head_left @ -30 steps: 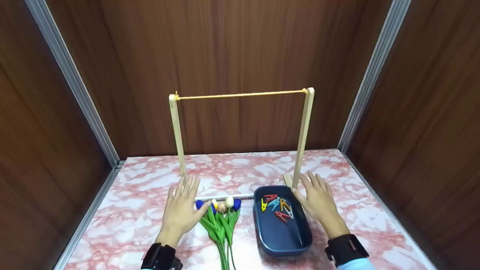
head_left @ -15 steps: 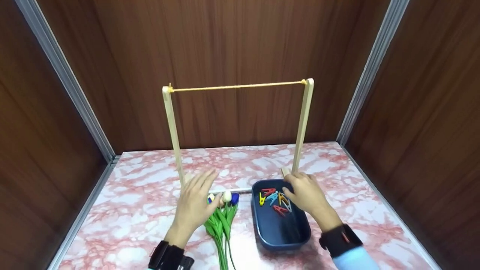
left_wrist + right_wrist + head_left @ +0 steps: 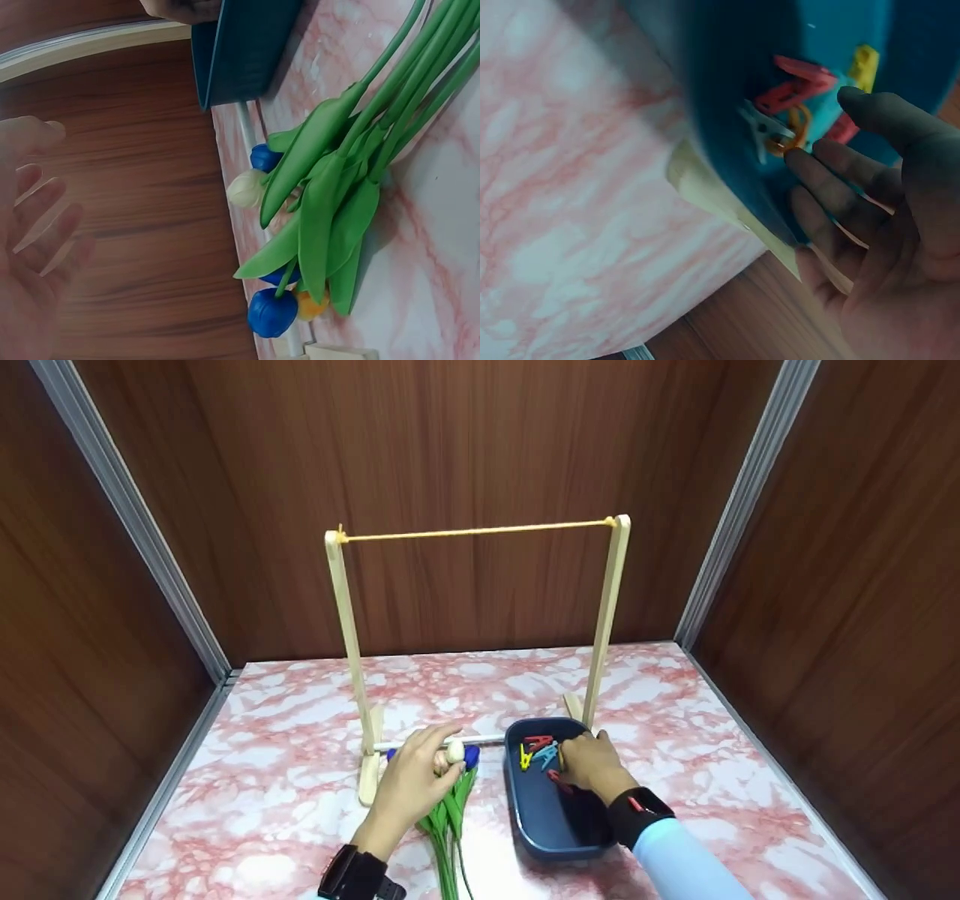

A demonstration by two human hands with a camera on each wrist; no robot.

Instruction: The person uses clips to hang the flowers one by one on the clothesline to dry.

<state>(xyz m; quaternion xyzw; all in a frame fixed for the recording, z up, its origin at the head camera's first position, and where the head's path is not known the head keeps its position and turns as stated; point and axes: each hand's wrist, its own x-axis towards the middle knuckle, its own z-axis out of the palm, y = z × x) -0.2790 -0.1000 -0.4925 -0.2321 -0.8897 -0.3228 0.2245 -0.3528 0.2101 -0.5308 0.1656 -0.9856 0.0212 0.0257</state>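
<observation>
My left hand (image 3: 412, 776) hovers over the heads of several artificial tulips (image 3: 454, 808), its fingers loosely bent and holding nothing. In the left wrist view the blue, white and orange blooms (image 3: 272, 313) lie apart from that hand. My right hand (image 3: 596, 765) reaches into a dark blue bin (image 3: 551, 817), among small clothespins. Beside its fingertips in the right wrist view are an orange clothespin (image 3: 800, 127) and a pale grey one (image 3: 761, 127); no grip on either shows. Red (image 3: 538, 741), yellow (image 3: 525, 757) and light blue (image 3: 547, 754) clothespins also lie in the bin.
Behind the bin and tulips stands a wooden frame (image 3: 349, 637) with a yellow string (image 3: 472, 532) tied between its post tops. A white rod (image 3: 487, 739) joins the posts low down. Brown panels (image 3: 480, 450) enclose the pink marbled table (image 3: 300, 705) at the back and sides.
My right hand has moved from beside the bin over its rim and down into it. My left hand has shifted right over the tulip heads, its fingers bending more.
</observation>
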